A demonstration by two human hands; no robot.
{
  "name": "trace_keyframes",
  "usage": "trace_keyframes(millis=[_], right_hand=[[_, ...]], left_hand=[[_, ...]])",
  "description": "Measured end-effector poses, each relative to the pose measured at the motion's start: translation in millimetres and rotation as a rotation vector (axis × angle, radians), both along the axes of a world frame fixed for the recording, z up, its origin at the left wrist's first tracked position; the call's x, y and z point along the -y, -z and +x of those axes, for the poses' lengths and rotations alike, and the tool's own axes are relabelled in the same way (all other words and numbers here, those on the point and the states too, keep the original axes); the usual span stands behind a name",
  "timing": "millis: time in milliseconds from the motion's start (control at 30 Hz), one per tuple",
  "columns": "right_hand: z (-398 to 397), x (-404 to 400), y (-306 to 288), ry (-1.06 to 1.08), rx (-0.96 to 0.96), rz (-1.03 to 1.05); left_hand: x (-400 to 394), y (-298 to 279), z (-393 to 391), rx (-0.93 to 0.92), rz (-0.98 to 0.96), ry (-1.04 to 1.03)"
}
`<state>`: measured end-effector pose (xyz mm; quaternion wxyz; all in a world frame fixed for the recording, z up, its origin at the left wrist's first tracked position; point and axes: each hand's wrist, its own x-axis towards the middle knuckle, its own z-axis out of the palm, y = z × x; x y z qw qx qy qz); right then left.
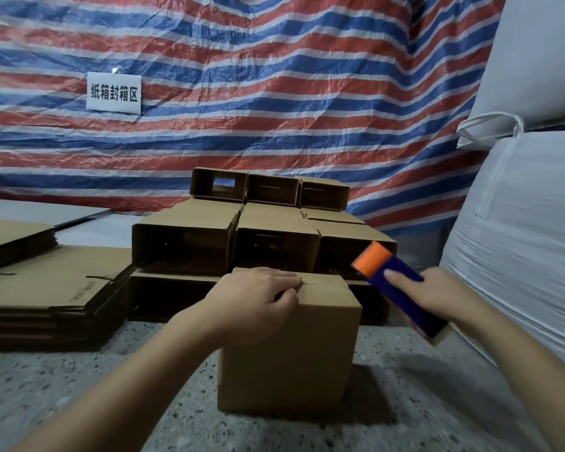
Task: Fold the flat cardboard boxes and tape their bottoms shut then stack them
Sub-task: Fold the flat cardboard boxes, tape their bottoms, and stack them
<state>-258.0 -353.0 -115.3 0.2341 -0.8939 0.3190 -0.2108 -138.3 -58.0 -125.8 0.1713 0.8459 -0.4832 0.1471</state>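
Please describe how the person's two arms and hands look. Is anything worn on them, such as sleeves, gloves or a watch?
Both forearms are bare as far as the picture shows them; no sleeve comes into view. The left hand and the right hand wear no gloves. No watch, bracelet or ring is visible on the wrists or fingers. No markings can be seen on either arm.

Matt brown cardboard box [294, 347]; speckled stone-like floor [79, 386]; crinkled woven plastic tarp [274, 76].
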Motion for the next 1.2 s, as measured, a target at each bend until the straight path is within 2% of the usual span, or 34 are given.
trace_keyframes(millis=[67,167,367,500,600,700,800,833,900,1033,1200], right_hand=[[-5,-17,-36,-0.050,0.144,0.082],[-6,-46,-82,-0.202,0.191,0.156],[16,-76,-118,-0.537,0.059,0.382],[38,-82,-117,-0.512,-0.039,0.393],[46,-81,-118,-0.506,-0.105,0.369],[51,-83,-121,-0.518,-0.145,0.331],[54,-87,-123,-0.550,-0.186,0.291],[54,-89,-124,-0.561,-0.198,0.292],[55,-90,-125,-0.568,-0.214,0.298],[58,-90,-126,-0.556,-0.232,0.269],[62,-88,-127,-0.552,-0.248,0.262]], left_hand=[[-1,-2,0,-0.010,0.025,0.004],[-2,-4,-1,-0.033,0.051,0.011],[-7,-9,-3,-0.098,0.080,0.032],[-8,-12,-4,-0.227,0.025,0.027],[-9,-15,-1,-0.512,-0.165,0.077],[-12,-26,6,-0.772,-0.536,0.117],[-10,-44,11,-1.040,-0.970,-0.014],[-9,-49,11,-1.115,-1.038,-0.076],[-7,-56,9,-1.235,-1.011,-0.127],[-4,-57,4,-1.400,-0.830,-0.007],[4,-51,2,-1.255,-0.919,-0.037]])
